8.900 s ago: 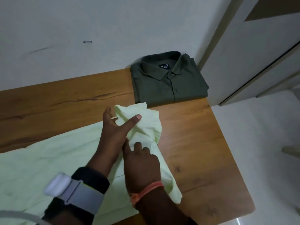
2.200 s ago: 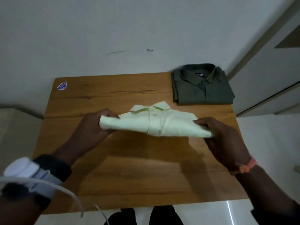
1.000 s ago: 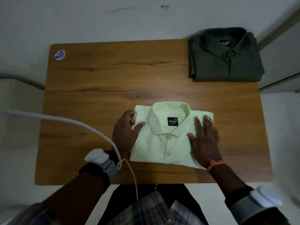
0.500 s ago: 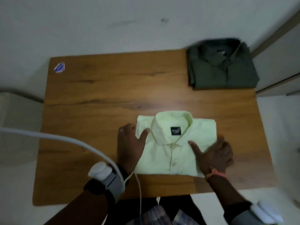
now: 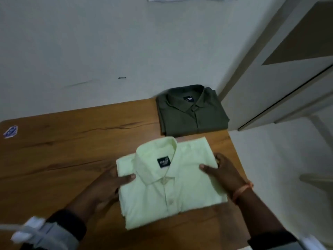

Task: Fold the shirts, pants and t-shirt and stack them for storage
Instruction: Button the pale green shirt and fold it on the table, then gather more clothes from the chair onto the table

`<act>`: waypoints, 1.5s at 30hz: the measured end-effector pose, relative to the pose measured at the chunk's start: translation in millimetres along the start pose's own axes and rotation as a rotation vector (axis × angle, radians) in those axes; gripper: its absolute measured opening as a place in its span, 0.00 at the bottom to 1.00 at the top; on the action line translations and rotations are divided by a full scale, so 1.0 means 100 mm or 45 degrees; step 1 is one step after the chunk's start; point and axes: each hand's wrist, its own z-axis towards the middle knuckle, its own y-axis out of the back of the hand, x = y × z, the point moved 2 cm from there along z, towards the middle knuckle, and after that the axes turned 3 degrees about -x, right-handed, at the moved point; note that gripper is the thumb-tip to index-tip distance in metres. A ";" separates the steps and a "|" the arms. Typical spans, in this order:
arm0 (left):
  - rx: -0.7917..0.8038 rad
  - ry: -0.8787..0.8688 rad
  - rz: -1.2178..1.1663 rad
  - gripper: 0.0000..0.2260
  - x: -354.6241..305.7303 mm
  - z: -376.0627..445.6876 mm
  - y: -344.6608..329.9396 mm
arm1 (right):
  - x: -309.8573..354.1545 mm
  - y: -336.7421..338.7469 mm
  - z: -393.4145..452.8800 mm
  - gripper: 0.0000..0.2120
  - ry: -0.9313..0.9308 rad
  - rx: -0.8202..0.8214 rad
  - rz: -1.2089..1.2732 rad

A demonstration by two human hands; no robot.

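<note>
The left hand and right hand each pinch a side of the folded yellow shirt, thumbs on top. It sits low on the surface. The green shirt waits at one o'clock. A loose grip could let the folds fall open on the way.
</note>
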 end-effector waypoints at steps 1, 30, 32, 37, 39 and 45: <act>0.003 -0.060 -0.002 0.21 -0.19 0.10 -0.11 | 0.18 0.15 0.14 0.17 0.061 -0.014 -0.006; -0.661 -0.876 1.803 0.42 -0.79 2.31 -1.71 | 0.72 -0.22 2.52 0.35 0.838 -0.330 -1.219; -0.584 -0.794 1.789 0.44 -0.82 2.33 -1.72 | 0.74 -0.20 2.53 0.35 0.809 -0.315 -1.229; -0.237 -0.383 1.867 0.46 -1.29 2.20 -1.69 | 0.90 -0.19 2.45 0.34 0.625 -0.160 -1.272; -0.024 -0.292 1.855 0.41 -1.61 2.04 -1.64 | 1.03 -0.18 2.39 0.36 0.544 -0.055 -1.346; -0.391 -0.692 2.163 0.41 -2.05 1.35 -1.60 | 1.50 0.16 1.65 0.38 0.587 -0.097 -1.437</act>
